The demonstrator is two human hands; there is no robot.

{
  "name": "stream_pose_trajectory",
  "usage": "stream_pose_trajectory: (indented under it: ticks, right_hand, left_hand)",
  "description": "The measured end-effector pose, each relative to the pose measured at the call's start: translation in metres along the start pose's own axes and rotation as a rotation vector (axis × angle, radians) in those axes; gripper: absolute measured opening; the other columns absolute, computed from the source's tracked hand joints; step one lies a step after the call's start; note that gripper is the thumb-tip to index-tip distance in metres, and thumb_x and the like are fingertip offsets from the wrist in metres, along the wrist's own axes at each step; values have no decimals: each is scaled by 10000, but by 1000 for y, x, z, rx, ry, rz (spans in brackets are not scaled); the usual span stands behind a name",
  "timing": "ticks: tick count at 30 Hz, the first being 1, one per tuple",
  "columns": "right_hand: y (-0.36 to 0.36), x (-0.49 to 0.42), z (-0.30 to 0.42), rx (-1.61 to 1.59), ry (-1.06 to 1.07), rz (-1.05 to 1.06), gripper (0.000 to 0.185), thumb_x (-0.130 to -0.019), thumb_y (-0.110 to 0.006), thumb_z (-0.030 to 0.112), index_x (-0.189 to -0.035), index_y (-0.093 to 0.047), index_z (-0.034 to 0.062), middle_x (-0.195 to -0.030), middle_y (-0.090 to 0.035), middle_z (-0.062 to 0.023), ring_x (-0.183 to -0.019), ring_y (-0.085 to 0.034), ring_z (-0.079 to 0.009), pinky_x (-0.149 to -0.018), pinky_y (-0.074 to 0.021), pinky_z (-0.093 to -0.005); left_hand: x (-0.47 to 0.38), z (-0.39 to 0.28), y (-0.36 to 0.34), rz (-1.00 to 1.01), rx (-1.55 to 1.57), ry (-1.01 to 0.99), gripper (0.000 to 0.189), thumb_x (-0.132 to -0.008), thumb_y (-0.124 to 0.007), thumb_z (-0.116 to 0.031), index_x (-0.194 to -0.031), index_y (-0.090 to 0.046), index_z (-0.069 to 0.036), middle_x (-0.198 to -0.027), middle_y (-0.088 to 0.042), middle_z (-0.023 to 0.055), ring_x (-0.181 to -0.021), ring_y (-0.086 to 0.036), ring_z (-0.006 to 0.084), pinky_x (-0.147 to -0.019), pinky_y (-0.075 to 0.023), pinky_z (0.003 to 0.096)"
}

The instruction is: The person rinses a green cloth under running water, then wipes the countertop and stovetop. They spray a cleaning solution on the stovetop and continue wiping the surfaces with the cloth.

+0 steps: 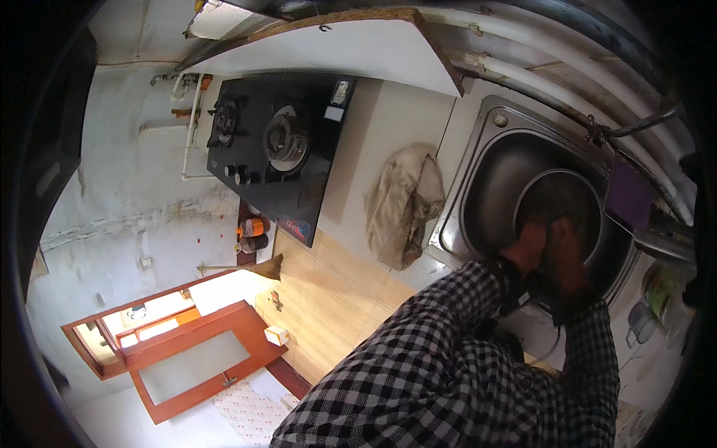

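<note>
Both hands reach down over a stainless steel sink (486,187). In its basin sits a round metal bowl (518,197) with a bright rim and a dark inside. My left hand (525,246) is at the near left part of the bowl, fingers pointing inward. Beside it, my right hand (567,252) reaches in over the near rim. The two hands are close together. Deep shadow hides the fingertips, so I cannot tell whether they hold anything. Checked sleeves cover both arms up to the wrists.
A crumpled beige towel (404,207) lies on the counter left of the sink. Beyond it is a black gas stove (322,134). A faucet (644,124) and a purple object (630,193) border the sink; a clear mug (642,322) stands right. A wooden door (257,330) stands ajar.
</note>
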State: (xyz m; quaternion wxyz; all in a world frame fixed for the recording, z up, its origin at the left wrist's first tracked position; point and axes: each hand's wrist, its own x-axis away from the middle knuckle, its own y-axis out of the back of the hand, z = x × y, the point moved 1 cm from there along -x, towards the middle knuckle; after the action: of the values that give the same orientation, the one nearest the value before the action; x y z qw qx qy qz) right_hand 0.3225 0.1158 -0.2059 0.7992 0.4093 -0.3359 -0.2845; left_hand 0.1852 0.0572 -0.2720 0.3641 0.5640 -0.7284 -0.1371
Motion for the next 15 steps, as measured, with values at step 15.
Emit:
stream_pose_trajectory:
  ticks: [15]
  right_hand:
    - [15,-32,28,-679,38,43,409,-1029,-390,156,-1424,-419,58,-1461,-425,-146,-1262,-478,-314,-1089,-364,-408]
  left_hand:
    - [-6,-19,51,-176,143,269,649,-1005,-416,-498,-1460,-360,-39,-1481,-388,204,-1326,-389,362,-1088,-342,427]
